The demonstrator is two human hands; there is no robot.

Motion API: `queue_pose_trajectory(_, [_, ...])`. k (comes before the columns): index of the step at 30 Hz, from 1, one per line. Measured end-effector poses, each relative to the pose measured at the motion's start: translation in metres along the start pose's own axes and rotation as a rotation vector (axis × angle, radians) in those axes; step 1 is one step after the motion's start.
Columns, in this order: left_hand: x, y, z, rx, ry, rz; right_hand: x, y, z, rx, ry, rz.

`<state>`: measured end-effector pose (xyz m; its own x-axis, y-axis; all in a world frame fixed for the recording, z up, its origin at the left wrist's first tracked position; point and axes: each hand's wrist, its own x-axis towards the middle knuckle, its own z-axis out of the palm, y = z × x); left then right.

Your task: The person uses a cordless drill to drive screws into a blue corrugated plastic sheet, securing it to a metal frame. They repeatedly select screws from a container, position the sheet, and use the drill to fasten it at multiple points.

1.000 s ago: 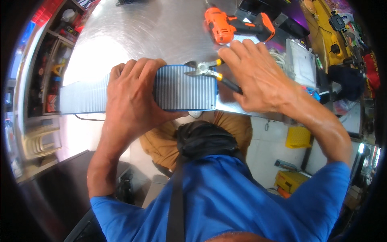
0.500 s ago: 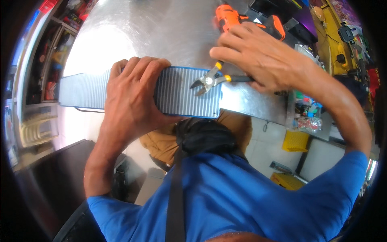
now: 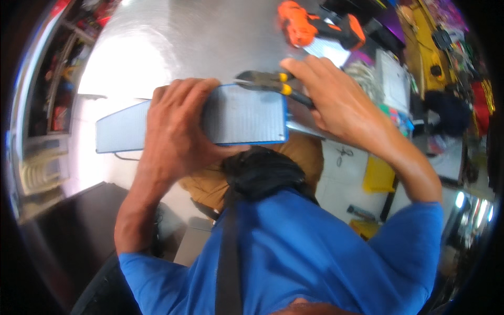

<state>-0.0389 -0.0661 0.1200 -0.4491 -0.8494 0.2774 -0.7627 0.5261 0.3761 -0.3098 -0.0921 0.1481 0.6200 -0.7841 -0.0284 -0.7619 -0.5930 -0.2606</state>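
Observation:
A long, flat, ribbed grey panel with blue edges [image 3: 244, 113] lies across in front of me at the near edge of the table. My left hand [image 3: 178, 115] grips it around its middle, fingers over the far edge and thumb along the near side. In my right hand [image 3: 328, 92] is a pair of diagonal cutting pliers [image 3: 261, 81] with black and yellow handles. Their jaws point left, over the far edge of the panel close to my left fingertips. Whether the jaws touch the panel, I cannot tell.
On the shiny metal table [image 3: 215, 37] lies an orange and black power drill [image 3: 307, 26], beyond my right hand. Clutter and a white box [image 3: 392, 81] fill the right side. Shelves [image 3: 65, 63] stand at the left, and a yellow bin [image 3: 379, 175] is at lower right.
The pliers have moved from above the panel's right end to its far edge, turning so the jaws point left. My right arm has drawn inward. My left hand keeps its grip on the panel.

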Motion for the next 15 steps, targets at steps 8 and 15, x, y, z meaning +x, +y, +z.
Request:
queue_pose_trajectory(8, [-0.019,0.004,0.019,-0.213,-0.051,-0.153,-0.021,0.007,0.009,0.8,-0.08,0.045])
queue_pose_trajectory(15, [-0.034,0.027,0.04,-0.226,0.005,-0.128,-0.019,0.028,0.037,0.462,0.219,0.256])
